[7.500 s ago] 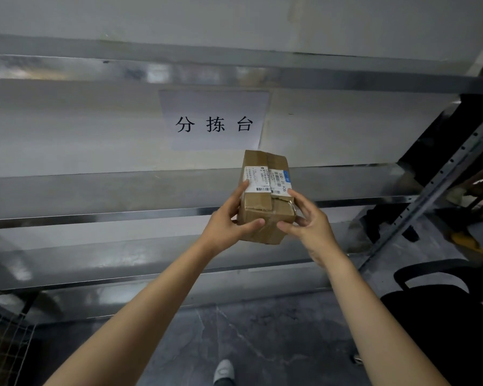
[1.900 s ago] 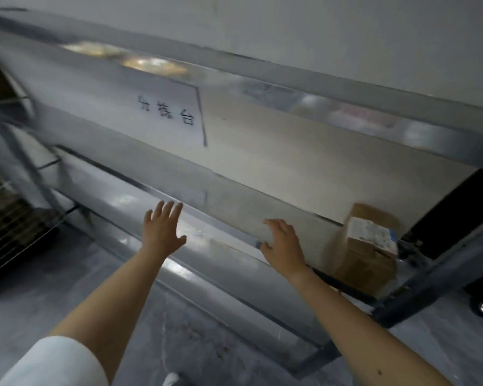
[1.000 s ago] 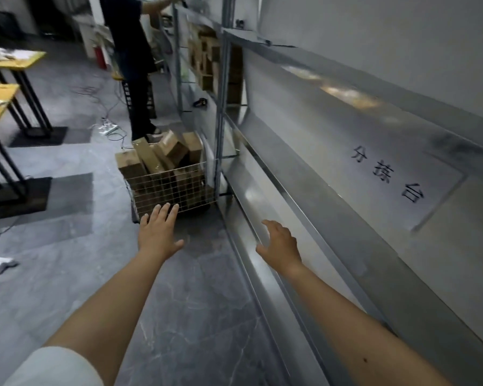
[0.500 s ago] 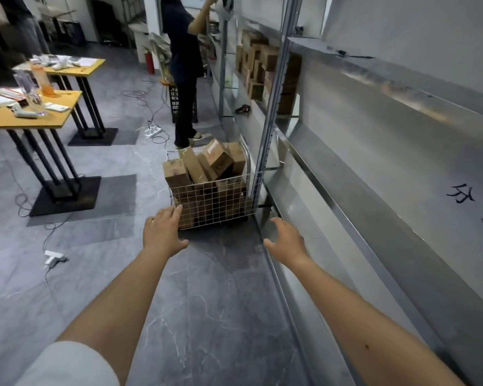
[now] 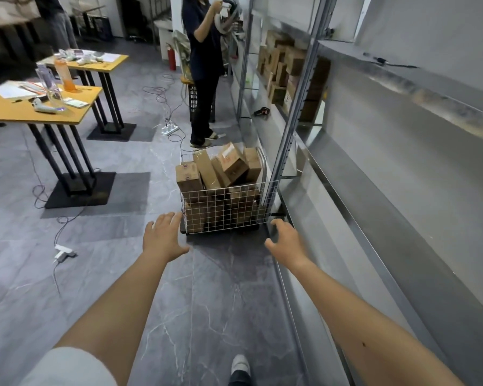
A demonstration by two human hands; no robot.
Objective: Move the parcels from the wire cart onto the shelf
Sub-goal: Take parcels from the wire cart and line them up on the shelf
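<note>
A white wire cart (image 5: 271, 196) stands on the grey floor ahead, beside the metal shelf (image 5: 374, 224) that runs along the right. Several brown cardboard parcels (image 5: 232, 162) are piled in the cart, some tilted above its rim. My left hand (image 5: 162, 238) is stretched forward, fingers spread, just short of the cart's near left corner and holding nothing. My right hand (image 5: 285, 240) reaches out near the cart's near right corner, fingers loosely spread and empty.
A person in dark clothes (image 5: 204, 65) stands beyond the cart at the shelf. Two yellow-topped tables (image 5: 76, 107) with clutter stand at the left. Cables and a power strip (image 5: 63, 252) lie on the floor. More boxes (image 5: 285, 68) fill a far shelf bay.
I left a parcel on the shelf at the right, then turned left toward the cart. Over the last second the cart has come nearer and both empty hands stay stretched toward it.
</note>
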